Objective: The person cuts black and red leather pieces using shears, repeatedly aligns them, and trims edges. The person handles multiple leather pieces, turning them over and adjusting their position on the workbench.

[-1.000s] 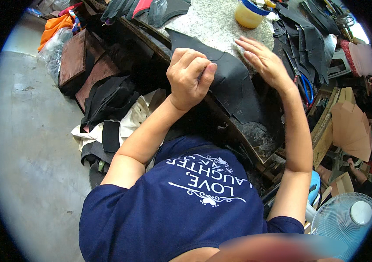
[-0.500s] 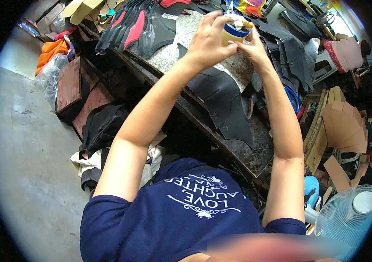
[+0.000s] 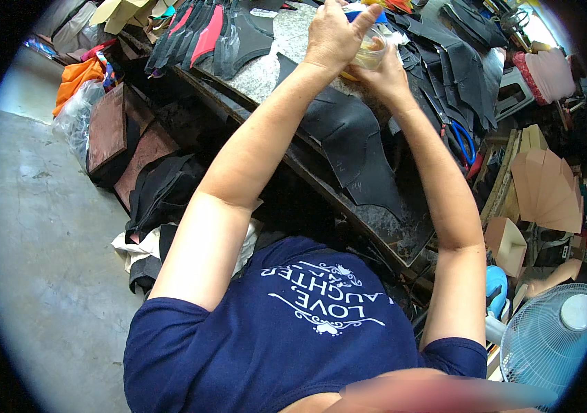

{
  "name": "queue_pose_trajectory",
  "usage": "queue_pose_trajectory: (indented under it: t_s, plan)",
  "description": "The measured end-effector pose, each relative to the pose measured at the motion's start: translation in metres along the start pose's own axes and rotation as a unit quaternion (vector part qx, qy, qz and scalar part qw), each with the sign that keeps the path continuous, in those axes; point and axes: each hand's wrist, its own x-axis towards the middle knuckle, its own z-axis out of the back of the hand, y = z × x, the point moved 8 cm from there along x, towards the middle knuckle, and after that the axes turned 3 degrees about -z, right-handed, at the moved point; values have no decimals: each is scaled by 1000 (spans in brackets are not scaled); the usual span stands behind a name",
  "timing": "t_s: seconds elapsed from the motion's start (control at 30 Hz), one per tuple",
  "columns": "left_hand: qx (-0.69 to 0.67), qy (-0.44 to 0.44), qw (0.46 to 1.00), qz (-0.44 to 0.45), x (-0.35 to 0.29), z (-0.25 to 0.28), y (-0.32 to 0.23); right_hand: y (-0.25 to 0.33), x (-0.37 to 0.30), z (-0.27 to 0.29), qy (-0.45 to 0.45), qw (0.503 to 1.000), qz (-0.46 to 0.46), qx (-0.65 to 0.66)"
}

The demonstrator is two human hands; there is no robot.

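At the far edge of view, both my hands are closed around a small translucent plastic tub (image 3: 370,54) with yellowish contents and a blue part at its top. My left hand (image 3: 334,40) grips its upper left side, thumb stretched across it. Round the lower right side wraps my right hand (image 3: 384,74). The tub is held above the worktable and looks tilted; my fingers hide much of it. Below and nearer to me, flat black cut pieces (image 3: 359,151) with pale marks lie on the table.
Black and pink cut pieces (image 3: 205,38) are fanned out at the table's far left. More black pieces (image 3: 455,82) and blue-handled scissors (image 3: 464,141) lie at the right. A white fan (image 3: 548,337) stands near right, wooden boards (image 3: 109,131) at left beside the concrete floor (image 3: 38,227).
My hands have moved slightly farther away with the tub and turned it. My left hand now covers its top more, and my right hand sits lower on it.
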Motion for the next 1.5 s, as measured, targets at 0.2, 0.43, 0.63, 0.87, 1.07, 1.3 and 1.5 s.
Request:
queue_pose_trajectory:
  t_s: [0.2, 0.43, 0.63, 0.87, 1.07, 1.3, 1.5]
  plan:
    - [-384, -60, 919, 60, -13, 7, 23, 37, 11, 42, -2, 960, 212, -183]
    - [-485, -83, 864, 106, -8, 5, 34, 57, 35, 46, 75, 944, 157, -279]
    - [-370, -15, 924, 91, -10, 9, 28, 58, 15, 15, 150, 859, 136, -469]
    - [-382, -68, 918, 80, -17, 17, 14, 80, 9, 46, 67, 882, 179, -430]
    - [-224, -27, 973, 39, -21, 17, -5, 82, -29, 80, 43, 882, 190, -429]
    - [-54, -45, 994, -81, -53, 86, -37, 80, -62, 103, 23, 998, 65, -6]
    - [71, 307, 926, 210, -150, 98, -6, 54, -97, 24, 170, 940, -91, 281]
